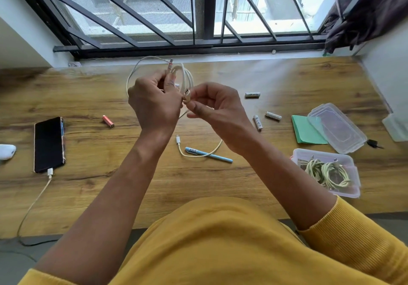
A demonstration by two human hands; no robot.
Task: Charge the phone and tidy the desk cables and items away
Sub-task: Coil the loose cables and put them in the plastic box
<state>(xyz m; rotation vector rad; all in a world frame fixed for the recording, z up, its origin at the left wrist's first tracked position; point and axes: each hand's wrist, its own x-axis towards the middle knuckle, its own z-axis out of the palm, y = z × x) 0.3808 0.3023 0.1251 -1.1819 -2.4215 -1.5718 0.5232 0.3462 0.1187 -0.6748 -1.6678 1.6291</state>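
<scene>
Wooden desk (220, 185), clear box (351, 193) of coiled cables (326, 172), left hand (154, 106) and right hand (217, 112) both pinching a white cable (186, 79).

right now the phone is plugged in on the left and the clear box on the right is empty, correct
Not quite. The phone is plugged in on the left, but the clear box on the right is not empty: the head view shows coiled cables inside it.

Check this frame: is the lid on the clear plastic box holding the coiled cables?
No: the clear plastic box stands open with the coiled cables showing, and its lid lies apart on the desk.
</scene>
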